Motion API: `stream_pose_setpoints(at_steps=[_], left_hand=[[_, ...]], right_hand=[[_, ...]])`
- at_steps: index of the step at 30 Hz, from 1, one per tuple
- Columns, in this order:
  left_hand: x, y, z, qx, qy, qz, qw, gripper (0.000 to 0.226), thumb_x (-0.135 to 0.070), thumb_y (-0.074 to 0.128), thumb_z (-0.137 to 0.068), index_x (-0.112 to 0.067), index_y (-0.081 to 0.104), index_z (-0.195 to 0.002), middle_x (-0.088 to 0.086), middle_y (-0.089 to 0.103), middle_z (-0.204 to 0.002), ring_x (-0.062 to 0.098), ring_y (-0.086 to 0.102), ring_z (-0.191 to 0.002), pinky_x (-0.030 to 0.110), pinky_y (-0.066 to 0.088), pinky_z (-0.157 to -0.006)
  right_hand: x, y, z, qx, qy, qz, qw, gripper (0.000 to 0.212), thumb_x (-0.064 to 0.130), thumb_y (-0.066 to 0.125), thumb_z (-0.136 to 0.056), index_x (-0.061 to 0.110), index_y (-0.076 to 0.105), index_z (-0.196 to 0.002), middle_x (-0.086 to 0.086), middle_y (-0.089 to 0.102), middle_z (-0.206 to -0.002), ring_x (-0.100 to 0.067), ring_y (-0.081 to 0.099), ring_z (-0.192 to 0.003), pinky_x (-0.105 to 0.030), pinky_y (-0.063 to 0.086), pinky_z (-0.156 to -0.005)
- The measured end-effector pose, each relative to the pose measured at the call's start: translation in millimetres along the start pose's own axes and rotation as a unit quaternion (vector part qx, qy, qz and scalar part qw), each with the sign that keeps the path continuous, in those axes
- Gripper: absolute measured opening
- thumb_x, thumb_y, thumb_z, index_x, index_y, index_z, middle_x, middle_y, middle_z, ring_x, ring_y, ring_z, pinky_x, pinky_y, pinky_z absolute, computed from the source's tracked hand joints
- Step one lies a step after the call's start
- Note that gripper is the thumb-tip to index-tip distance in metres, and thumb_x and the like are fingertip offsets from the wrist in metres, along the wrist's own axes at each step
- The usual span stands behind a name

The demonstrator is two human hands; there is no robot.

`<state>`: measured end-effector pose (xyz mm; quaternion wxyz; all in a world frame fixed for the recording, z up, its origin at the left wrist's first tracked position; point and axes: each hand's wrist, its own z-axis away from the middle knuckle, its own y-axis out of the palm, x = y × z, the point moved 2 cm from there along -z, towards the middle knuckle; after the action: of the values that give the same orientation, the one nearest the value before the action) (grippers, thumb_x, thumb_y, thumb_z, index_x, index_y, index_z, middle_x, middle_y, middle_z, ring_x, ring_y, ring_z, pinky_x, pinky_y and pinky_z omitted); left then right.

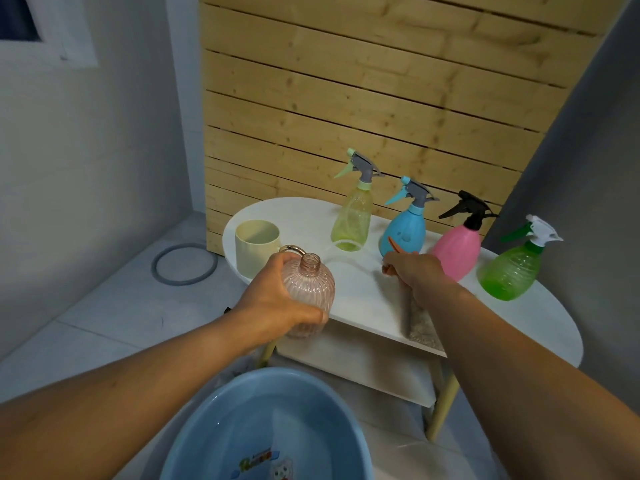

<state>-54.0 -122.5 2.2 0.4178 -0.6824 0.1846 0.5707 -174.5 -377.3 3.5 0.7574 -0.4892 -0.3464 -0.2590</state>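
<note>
My left hand (277, 299) grips a ribbed, clear pink bottle (311, 285) with an open neck and no cap, held at the front edge of the white oval table (363, 299). My right hand (414, 270) rests on the tabletop with its fingers curled round a small orange-brown spray head (398, 251), most of which the hand hides. A grey cloth (422, 323) lies under my right wrist.
Four spray bottles stand along the table's back: yellow (353, 216), blue (405, 230), pink (457, 251), green (510, 268). A cream cup (256, 245) stands at the left end. A blue basin with water (266, 431) sits on the floor below. A slatted wood panel (346, 98) stands behind.
</note>
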Motion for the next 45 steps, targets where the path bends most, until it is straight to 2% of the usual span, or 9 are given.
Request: stream_pose_setpoints(at_steps=[4, 7, 10, 15, 26, 30, 35, 40, 45], left_hand=[[-3.1, 3.1, 0.8, 0.008, 0.005, 0.001, 1.0, 0.094, -0.019, 0.096, -0.061, -0.042, 0.034, -0.128, -0.023, 0.048, -0.115, -0.001, 0.05, -0.102, 0.026, 0.052, -0.086], [-6.8, 1.9, 0.6, 0.002, 0.008, 0.007, 1.0, 0.092, -0.016, 0.096, -0.061, -0.041, 0.036, -0.127, -0.022, 0.049, -0.115, 0.0, 0.052, -0.102, 0.026, 0.053, -0.086], [-8.9, -2.6, 1.8, -0.008, 0.006, 0.008, 1.0, 0.093, -0.016, 0.097, -0.06, -0.04, 0.038, -0.128, -0.019, 0.052, -0.117, 0.003, 0.054, -0.105, 0.033, 0.055, -0.092], [-12.9, -15.9, 7.5, -0.026, 0.009, 0.011, 1.0, 0.089, -0.015, 0.096, -0.061, -0.037, 0.04, -0.127, -0.018, 0.052, -0.113, 0.0, 0.052, -0.098, 0.027, 0.054, -0.082], [-18.4, -32.0, 22.2, -0.04, 0.016, 0.005, 0.999, 0.096, -0.021, 0.098, -0.056, -0.04, 0.041, -0.13, -0.012, 0.057, -0.12, 0.01, 0.058, -0.108, 0.039, 0.057, -0.093], [-20.9, -32.3, 28.1, -0.042, 0.026, 0.002, 0.999, 0.095, -0.018, 0.097, -0.056, -0.039, 0.04, -0.129, -0.011, 0.058, -0.119, 0.012, 0.058, -0.11, 0.038, 0.056, -0.094], [-24.6, -31.3, 39.4, -0.03, 0.043, 0.009, 0.999, 0.095, -0.018, 0.098, -0.056, -0.038, 0.041, -0.13, -0.013, 0.059, -0.118, 0.006, 0.058, -0.109, 0.035, 0.056, -0.093], [-25.3, -29.4, 48.7, -0.008, 0.064, 0.015, 0.998, 0.092, -0.017, 0.098, -0.055, -0.035, 0.047, -0.13, -0.011, 0.063, -0.117, 0.007, 0.061, -0.111, 0.032, 0.057, -0.091], [-28.3, -30.3, 59.8, 0.004, 0.089, 0.032, 0.995, 0.079, -0.006, 0.096, -0.058, -0.039, 0.053, -0.116, -0.017, 0.064, -0.109, -0.007, 0.061, -0.099, 0.008, 0.051, -0.07]], right_hand=[[40.9, -19.8, 18.8, 0.007, -0.118, -0.078, 0.99, 0.044, 0.034, 0.07, -0.074, 0.016, 0.068, -0.114, 0.001, 0.068, -0.086, -0.008, 0.061, -0.062, -0.022, 0.048, -0.048], [76.0, -35.5, 50.5, -0.058, -0.184, -0.084, 0.978, 0.075, 0.051, 0.073, -0.063, 0.011, 0.054, -0.124, 0.005, 0.068, -0.104, -0.014, 0.066, -0.084, -0.038, 0.056, -0.071], [99.8, -49.4, 86.6, -0.091, -0.234, -0.06, 0.966, 0.061, 0.044, 0.073, -0.079, 0.016, 0.04, -0.123, 0.012, 0.058, -0.111, -0.007, 0.055, -0.081, -0.037, 0.047, -0.072], [113.2, -63.0, 127.6, -0.127, -0.287, -0.003, 0.949, 0.059, 0.046, 0.072, -0.078, 0.025, 0.039, -0.122, 0.009, 0.059, -0.097, -0.012, 0.06, -0.081, -0.041, 0.055, -0.073], [110.9, -39.7, 179.6, -0.212, -0.442, 0.114, 0.864, 0.042, 0.04, 0.055, -0.085, 0.028, 0.034, -0.119, 0.009, 0.067, -0.086, -0.025, 0.064, -0.072, -0.047, 0.056, -0.066], [103.3, -19.9, 197.7, -0.112, -0.524, 0.053, 0.843, 0.038, 0.025, 0.058, -0.092, 0.029, 0.035, -0.122, 0.023, 0.06, -0.095, -0.018, 0.066, -0.075, -0.046, 0.055, -0.064], [94.9, -2.1, 203.2, 0.039, -0.51, 0.118, 0.851, 0.068, 0.028, 0.085, -0.079, 0.029, 0.045, -0.134, 0.011, 0.06, -0.107, -0.006, 0.064, -0.089, -0.026, 0.055, -0.076], [98.3, -0.5, 207.9, 0.189, -0.486, 0.144, 0.841, 0.044, 0.019, 0.085, -0.08, 0.026, 0.06, -0.116, 0.008, 0.069, -0.098, -0.006, 0.066, -0.094, -0.031, 0.055, -0.089], [108.4, -13.0, 214.5, 0.261, -0.475, 0.191, 0.818, 0.032, 0.011, 0.08, -0.085, 0.021, 0.064, -0.11, 0.002, 0.072, -0.098, -0.018, 0.067, -0.094, -0.043, 0.055, -0.091]])
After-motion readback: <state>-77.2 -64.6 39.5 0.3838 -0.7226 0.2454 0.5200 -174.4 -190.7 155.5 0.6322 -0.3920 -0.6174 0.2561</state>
